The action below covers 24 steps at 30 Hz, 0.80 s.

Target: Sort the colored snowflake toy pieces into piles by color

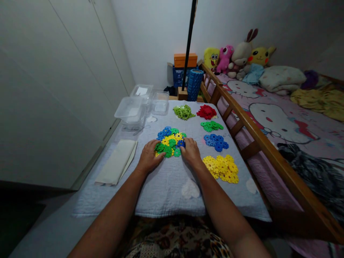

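A mixed pile of flower-shaped plastic discs (170, 141) in blue, yellow and green lies mid-table. My left hand (150, 154) rests against its left side, thumb and fingers apart around some green discs. On the right side, my right hand (191, 152) touches the edge beside dark blue discs, its fingers curved and partly hidden. Sorted heaps lie beyond and to the right: light green pieces (184, 112), red pieces (206, 112), green discs (211, 126), blue discs (216, 142) and yellow discs (221, 168).
Clear plastic containers (130, 109) stand at the back left of the cloth-covered table (166, 193). A folded cream-coloured sheet (116, 163) lies at the left. A wooden bed rail (258, 139) runs along the right side. Behind the table rises a black pole (189, 44).
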### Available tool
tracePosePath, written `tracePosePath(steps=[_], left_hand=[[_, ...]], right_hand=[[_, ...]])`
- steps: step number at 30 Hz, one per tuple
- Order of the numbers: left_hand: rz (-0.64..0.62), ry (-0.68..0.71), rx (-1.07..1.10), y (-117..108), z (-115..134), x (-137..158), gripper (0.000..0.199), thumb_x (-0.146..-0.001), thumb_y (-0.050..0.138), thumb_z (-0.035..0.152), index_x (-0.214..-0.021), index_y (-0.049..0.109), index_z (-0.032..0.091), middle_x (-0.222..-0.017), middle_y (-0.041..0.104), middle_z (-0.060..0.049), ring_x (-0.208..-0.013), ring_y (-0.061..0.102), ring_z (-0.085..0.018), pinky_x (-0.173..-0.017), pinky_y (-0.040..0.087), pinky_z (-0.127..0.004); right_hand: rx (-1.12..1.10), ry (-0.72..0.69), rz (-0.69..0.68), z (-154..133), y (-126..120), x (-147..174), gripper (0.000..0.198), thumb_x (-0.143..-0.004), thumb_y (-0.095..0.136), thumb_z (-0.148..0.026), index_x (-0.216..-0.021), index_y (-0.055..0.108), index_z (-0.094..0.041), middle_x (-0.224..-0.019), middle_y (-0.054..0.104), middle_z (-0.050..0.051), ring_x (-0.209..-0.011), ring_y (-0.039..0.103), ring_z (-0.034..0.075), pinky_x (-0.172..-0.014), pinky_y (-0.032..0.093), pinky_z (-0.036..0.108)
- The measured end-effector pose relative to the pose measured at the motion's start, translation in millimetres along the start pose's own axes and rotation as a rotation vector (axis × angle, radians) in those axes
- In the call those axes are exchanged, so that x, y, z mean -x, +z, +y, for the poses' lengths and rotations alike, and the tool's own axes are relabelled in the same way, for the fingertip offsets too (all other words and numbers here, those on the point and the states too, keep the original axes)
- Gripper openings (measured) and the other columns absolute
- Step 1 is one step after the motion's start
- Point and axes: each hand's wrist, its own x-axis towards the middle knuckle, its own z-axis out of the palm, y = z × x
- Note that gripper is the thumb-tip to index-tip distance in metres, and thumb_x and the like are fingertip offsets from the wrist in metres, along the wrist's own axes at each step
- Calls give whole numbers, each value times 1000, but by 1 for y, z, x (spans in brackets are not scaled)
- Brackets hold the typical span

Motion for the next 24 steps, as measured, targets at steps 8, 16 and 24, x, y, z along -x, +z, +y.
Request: tracePosePath(steps=[8, 16, 24], left_hand=[[-18, 18, 0, -2, 1, -1, 52, -82, 66, 42, -128, 56, 20, -134, 58, -14, -129, 53, -31, -113, 42, -50], [-23, 16, 3, -4, 3, 0, 50, -82, 66, 41, -127, 56, 21, -134, 59, -13, -127, 54, -31, -112, 43, -51], [9, 18, -15, -5, 3, 1, 49, -84, 66, 42, -126, 58, 19, -134, 59, -14, -128, 54, -31, -113, 42, -50]], right_hand=[[-123, 55, 66, 4, 3, -2, 23, -86, 57, -16, -106, 66, -19, -107, 69, 10, -102, 59, 24, -92, 45, 34], [-406, 127, 114, 33, -41, -5, 12, -81, 56, -27, -85, 65, -19, -79, 68, 2, -73, 59, 17, -70, 43, 28], [-285, 304, 191, 125, -94, -15, 15, -72, 61, -29, -81, 66, -18, -71, 65, 1, -66, 58, 16, -62, 42, 26]])
